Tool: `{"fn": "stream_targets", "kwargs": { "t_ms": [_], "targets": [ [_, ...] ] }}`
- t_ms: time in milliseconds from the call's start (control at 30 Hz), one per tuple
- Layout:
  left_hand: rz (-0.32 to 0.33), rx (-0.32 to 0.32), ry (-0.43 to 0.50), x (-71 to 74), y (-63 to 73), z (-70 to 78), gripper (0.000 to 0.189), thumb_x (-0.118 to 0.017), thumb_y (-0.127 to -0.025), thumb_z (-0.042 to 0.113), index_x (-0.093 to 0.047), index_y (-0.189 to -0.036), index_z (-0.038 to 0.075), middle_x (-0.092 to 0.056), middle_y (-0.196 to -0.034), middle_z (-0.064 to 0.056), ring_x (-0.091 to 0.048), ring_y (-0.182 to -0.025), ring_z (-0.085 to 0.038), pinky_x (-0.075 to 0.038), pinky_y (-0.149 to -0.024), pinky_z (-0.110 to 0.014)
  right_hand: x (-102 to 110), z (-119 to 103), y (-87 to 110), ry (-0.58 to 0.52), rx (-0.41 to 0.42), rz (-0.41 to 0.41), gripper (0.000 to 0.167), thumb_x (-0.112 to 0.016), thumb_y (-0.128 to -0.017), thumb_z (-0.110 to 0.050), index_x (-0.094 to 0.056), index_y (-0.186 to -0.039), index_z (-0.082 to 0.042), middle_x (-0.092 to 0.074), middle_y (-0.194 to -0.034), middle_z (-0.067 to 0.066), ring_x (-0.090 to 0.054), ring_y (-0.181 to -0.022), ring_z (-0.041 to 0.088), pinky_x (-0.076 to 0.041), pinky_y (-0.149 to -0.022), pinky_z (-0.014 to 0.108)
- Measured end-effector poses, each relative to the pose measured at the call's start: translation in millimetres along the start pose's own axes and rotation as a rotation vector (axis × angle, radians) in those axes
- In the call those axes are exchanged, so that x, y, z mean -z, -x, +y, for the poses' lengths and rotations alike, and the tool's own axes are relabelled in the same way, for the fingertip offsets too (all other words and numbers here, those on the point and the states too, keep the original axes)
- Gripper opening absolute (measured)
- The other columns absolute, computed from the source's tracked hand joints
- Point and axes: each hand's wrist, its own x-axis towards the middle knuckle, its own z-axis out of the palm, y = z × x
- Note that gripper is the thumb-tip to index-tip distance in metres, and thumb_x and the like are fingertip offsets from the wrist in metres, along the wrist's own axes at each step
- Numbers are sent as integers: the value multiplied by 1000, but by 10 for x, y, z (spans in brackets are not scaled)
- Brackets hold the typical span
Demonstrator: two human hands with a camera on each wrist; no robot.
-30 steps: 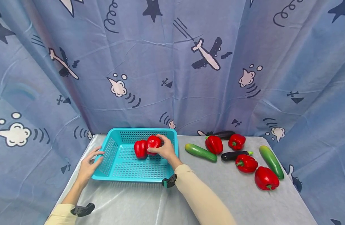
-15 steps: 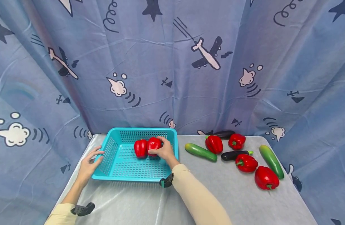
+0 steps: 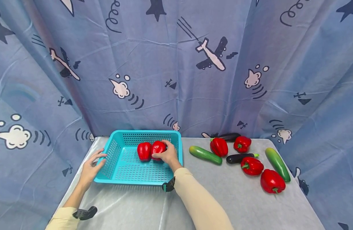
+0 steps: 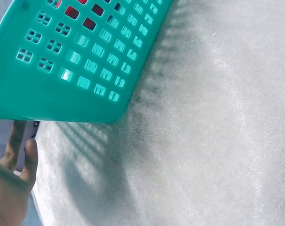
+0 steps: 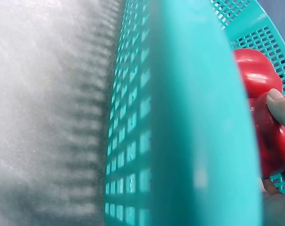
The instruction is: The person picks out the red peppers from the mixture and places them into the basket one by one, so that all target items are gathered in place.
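A turquoise perforated plastic basket (image 3: 130,174) stands on the table's left half. Inside it, my right hand (image 3: 169,156) grips a red bell pepper (image 3: 157,148) between thumb and fingers. This pepper sits right beside a second red bell pepper (image 3: 144,151). In the right wrist view, my thumb presses the held pepper (image 5: 269,134), and the basket's near rim (image 5: 208,117) fills the middle. My left hand (image 3: 88,170) is at the basket's left edge, its loosely extended fingers at the rim. The left wrist view shows part of that hand (image 4: 13,176) beyond the basket's corner.
Right of the basket lie a cucumber (image 3: 205,155), several red bell peppers (image 3: 272,181), a dark eggplant (image 3: 240,158) and another eggplant (image 3: 230,137) at the back. A second cucumber (image 3: 278,164) lies near the right edge. A patterned blue curtain (image 3: 153,80) hangs behind the table.
My right hand has lowered slightly with the pepper, settling it beside the other one; the right forearm has shifted a little left. The left hand has stayed in place.
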Motion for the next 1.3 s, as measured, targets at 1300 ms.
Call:
{"fn": "stream_targets", "kwargs": {
  "t_ms": [1300],
  "targets": [
    [-10, 20, -2, 3, 17, 27, 28, -65, -101, 8, -65, -124, -7, -46, -151, -19, -41, -135, -13, -37, -94, -20, -69, 19, -74, 14, -31, 18, 71, -91, -75, -5, -58, -137, -8, -56, -135, 18, -51, -123, 39, -54, -89, 51]
  ]
}}
